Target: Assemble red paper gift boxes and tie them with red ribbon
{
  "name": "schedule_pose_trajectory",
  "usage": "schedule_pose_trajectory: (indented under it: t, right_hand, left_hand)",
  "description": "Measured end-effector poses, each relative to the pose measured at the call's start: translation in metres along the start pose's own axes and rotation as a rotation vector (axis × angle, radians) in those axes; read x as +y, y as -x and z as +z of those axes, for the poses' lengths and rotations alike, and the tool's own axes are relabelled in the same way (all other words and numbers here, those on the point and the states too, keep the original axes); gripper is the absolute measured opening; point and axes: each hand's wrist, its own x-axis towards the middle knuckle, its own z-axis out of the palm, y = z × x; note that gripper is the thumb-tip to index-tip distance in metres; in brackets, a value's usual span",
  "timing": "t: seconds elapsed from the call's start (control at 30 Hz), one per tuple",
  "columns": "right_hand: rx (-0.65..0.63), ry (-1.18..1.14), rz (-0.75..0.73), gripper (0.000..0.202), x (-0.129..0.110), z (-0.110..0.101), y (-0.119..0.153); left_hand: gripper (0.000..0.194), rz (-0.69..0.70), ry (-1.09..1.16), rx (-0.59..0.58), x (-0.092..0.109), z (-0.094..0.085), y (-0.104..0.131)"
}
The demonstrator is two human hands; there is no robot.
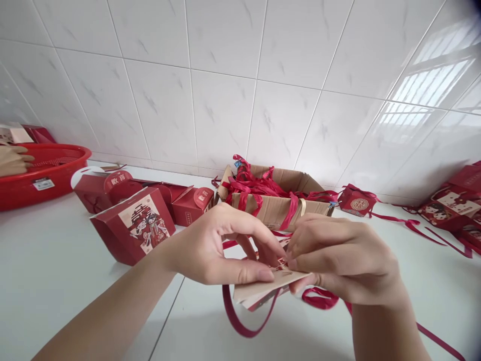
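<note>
In front of me, my left hand pinches a partly folded paper gift box, thumb on its pale inner face. My right hand grips the same piece from the other side, fingertips bunched at its upper edge close to my left fingers. Dark red ribbon loops below the paper, and more of it curls under my right hand and trails to the lower right. The fingers hide much of the box, so I cannot tell whether the right fingertips also pinch ribbon.
Behind my hands stands a cardboard box of tangled red ribbons. Several red gift boxes stand left; a small ribboned one and a pile lie right. Another person's hand is over a red basket. A tiled wall rises behind.
</note>
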Motion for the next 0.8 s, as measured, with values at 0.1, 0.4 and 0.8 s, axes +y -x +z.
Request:
schedule_pose_trajectory:
  t: [0.1,0.4,0.8]
  right_hand:
    - [-0.017,-0.009,0.022,0.014,0.000,0.001,0.000]
    - [0.011,-0.025,0.024,0.023,-0.006,0.007,0.001]
    - [0.010,-0.062,0.027,0.014,-0.008,0.007,0.000]
  left_hand:
    - [0.015,0.054,-0.116,0.008,0.002,0.002,-0.001]
    - [0.014,0.083,-0.352,0.042,0.010,0.012,0.000]
    - [0.010,0.047,-0.222,0.045,0.005,0.007,0.001]
